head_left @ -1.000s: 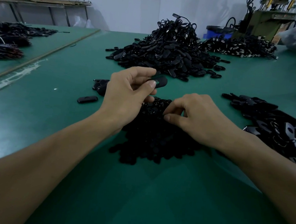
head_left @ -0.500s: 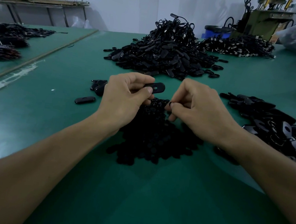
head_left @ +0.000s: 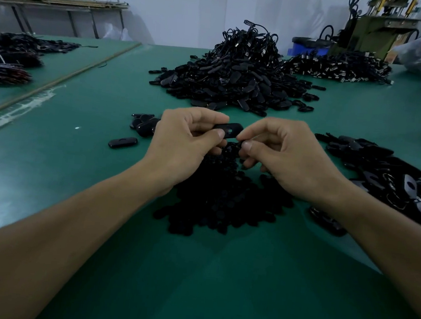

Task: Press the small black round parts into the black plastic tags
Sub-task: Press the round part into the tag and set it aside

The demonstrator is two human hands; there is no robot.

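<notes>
Green mat covers the bench point(head_left: 190, 287), w/ both forearms reaching in from the near edge. Just past them a low pile of small black round parts point(head_left: 220, 202) lies on the mat, under & btwn the wrists. Above the pile's far side the hands come together, off the bench: the left hand point(head_left: 182, 141) grips a black tag point(head_left: 229, 129) btwn thumb & curled fingers. The tag is roughly level, and its right end, w/ a small hole showing, sticks out toward the other hand. The right hand point(head_left: 290, 154) has thumb & forefinger pinched on a small dark piece point(head_left: 240, 139) right at that tag end; too small to tell what it is or whether it touches the tag. Left of the hands one loose tag point(head_left: 122, 143) lies alone, w/ a small cluster of tags point(head_left: 143, 125) just beyond it. On the right a spread of tags point(head_left: 384, 172) runs to the frame edge. Further back, centre, sits a big heap of tags w/ cords point(head_left: 239, 76); behind it, to the right, another heap point(head_left: 338, 66) w/ pale metal bits. Far left, dark piles point(head_left: 9, 60). At the back: a blue bin point(head_left: 309, 46), a machine point(head_left: 379, 29) & a rack point(head_left: 57, 3) by the white wall.
</notes>
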